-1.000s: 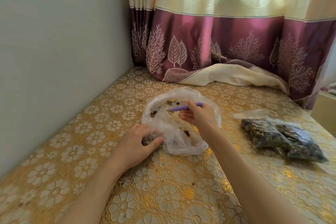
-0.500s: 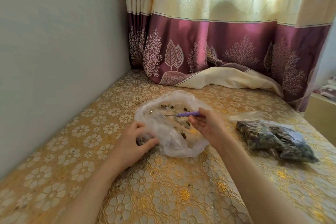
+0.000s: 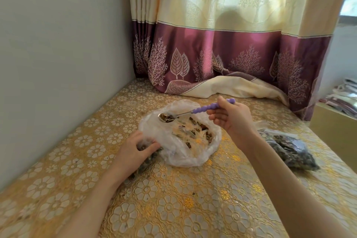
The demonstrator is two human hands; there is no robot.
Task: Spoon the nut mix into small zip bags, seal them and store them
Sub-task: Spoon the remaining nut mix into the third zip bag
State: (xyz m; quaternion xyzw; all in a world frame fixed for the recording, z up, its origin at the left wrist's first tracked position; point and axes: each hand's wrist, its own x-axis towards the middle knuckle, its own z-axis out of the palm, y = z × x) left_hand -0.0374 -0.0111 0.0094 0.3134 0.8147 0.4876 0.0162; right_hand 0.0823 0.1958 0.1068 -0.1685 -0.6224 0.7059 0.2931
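Centrally, the right hand (image 3: 232,120) pinched a beaded purple spoon (image 3: 195,111) heaped with nuts; the left hand (image 3: 133,152) gripped a crinkled clear bag (image 3: 148,157) beside filmy plastic (image 3: 181,152).

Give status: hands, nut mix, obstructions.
Right hand holds loaded spoon over open plastic bag. Left hand pinches small zip bag. Nothing between.

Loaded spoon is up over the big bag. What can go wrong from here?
The spoon looks heaped, so mix may spill onto the tablecloth on the way to the small zip bag. The left hand covers that bag's mouth, so the pour may miss. The right hand grips only the handle's end, so the bowl may tip.
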